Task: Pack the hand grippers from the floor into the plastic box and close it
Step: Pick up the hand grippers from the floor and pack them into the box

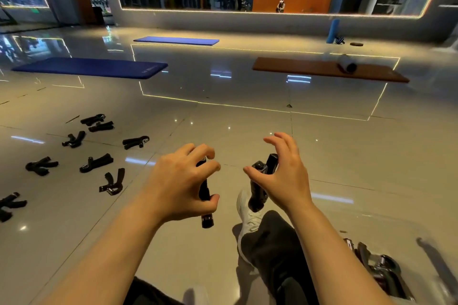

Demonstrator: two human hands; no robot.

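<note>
**One hand gripper in each hand, box at lower right**

Head view: your left hand has its fingers curled round a black hand gripper. Your right hand pinches a second hand gripper, fingers partly spread. More hand grippers lie scattered on the floor at left. The clear plastic box at lower right holds several.

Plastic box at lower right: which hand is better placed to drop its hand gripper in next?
Right. The right hand holds a hand gripper on the side of the plastic box; the left hand, holding another gripper, would have to cross over the leg.
</note>
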